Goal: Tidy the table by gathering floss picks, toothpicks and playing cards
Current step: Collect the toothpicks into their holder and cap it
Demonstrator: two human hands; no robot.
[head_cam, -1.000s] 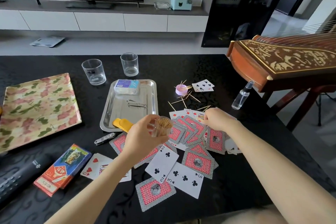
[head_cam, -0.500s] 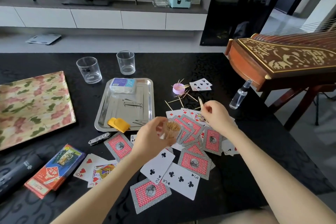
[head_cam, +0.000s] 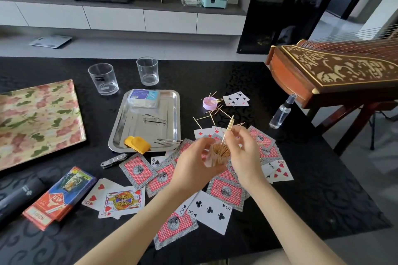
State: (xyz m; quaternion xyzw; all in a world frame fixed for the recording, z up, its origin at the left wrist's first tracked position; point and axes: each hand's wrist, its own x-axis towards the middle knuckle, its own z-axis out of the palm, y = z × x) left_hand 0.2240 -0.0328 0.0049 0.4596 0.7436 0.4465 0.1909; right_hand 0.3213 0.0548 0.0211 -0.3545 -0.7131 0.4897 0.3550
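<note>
Head view: L hand [head_cam: 193,168] grip clamped round clear toothpick jar [head_cam: 218,154]; R hand [head_cam: 245,157] grip pinches toothpick bundle [head_cam: 229,126] just above jar, over cards [head_cam: 226,191] on bench [head_cam: 312,189].

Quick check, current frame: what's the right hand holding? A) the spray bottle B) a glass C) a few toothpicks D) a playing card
C: the right hand pinches a few toothpicks just above the clear toothpick jar, which the left hand grips.
</note>
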